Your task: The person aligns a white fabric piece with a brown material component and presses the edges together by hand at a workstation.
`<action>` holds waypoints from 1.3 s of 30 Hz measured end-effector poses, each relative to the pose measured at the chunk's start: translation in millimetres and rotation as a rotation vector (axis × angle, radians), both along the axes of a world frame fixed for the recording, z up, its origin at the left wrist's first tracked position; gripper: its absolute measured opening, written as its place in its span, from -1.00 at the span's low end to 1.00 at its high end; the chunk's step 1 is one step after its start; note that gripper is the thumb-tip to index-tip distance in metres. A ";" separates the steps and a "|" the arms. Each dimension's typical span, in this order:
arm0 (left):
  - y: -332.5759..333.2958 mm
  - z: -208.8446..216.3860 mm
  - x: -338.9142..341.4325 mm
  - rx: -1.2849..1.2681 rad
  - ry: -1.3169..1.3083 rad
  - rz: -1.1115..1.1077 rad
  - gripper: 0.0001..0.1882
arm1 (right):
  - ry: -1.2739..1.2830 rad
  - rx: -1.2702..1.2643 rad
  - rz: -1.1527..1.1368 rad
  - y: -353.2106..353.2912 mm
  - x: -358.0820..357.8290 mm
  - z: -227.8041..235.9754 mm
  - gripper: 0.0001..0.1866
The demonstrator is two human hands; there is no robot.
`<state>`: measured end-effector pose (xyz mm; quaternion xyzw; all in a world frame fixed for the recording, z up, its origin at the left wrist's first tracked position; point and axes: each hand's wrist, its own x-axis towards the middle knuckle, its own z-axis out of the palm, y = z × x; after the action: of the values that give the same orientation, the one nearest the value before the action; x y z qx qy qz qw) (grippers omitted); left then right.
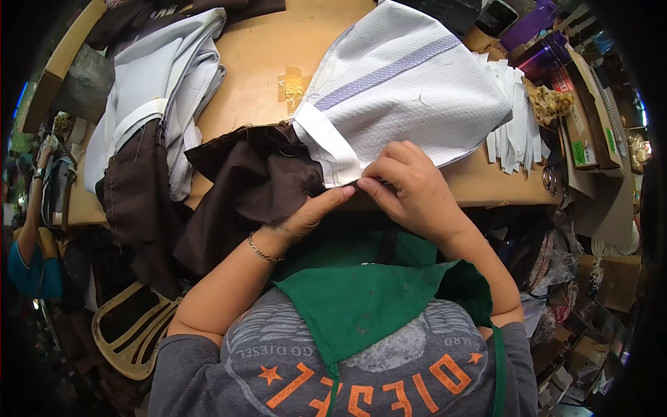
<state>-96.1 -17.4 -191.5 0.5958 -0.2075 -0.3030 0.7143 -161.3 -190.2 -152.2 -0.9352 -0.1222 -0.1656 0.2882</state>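
A sewn fabric piece lies across the table's front edge before me. Its white textured panel (pixel 417 90) carries a lilac stripe, and a white band (pixel 328 142) joins it to dark brown cloth (pixel 257 174). My left hand (pixel 309 212) is closed at the band's lower end, thumb on the edge, its other fingers hidden under the brown cloth. Opposite it, my right hand (pixel 403 181) pinches the same corner between thumb and forefinger. The two thumbs are close together. To the left, a stack of similar white and brown pieces (pixel 149 83) hangs partly over the table edge.
White fabric strips (pixel 511 118) are piled on the table (pixel 253 62) at the right, with scissors (pixel 549 179) by the edge. Cardboard boxes (pixel 590 118) and a purple container (pixel 542 52) crowd the far right. A chair (pixel 132 333) stands lower left; another person's arm (pixel 31 201) shows far left.
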 end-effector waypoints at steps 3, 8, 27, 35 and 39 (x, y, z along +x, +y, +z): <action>1.7 -5.2 -2.8 0.034 -0.019 0.016 -0.74 | 0.034 -0.004 -0.017 3.2 -3.5 0.5 -0.88; 9.1 -13.9 -7.4 0.059 -0.413 -0.013 -0.68 | 0.381 0.138 -0.038 -12.2 7.7 12.6 -0.85; 6.1 -11.9 -3.9 0.039 -0.435 0.072 -0.66 | 0.040 -0.060 0.064 -11.4 34.2 1.0 -0.85; 2.8 -10.7 -2.9 0.026 -0.282 0.095 -0.68 | -0.031 -0.108 0.067 -9.4 15.8 16.8 -0.84; 1.0 -8.1 -1.4 0.071 -0.295 0.032 -0.69 | 0.024 -0.178 0.096 -4.6 7.7 8.7 -0.84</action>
<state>-97.5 -16.4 -199.6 0.6617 -0.2897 -0.2079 0.6595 -153.5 -194.8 -143.5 -0.9521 -0.1776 -0.1286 0.2129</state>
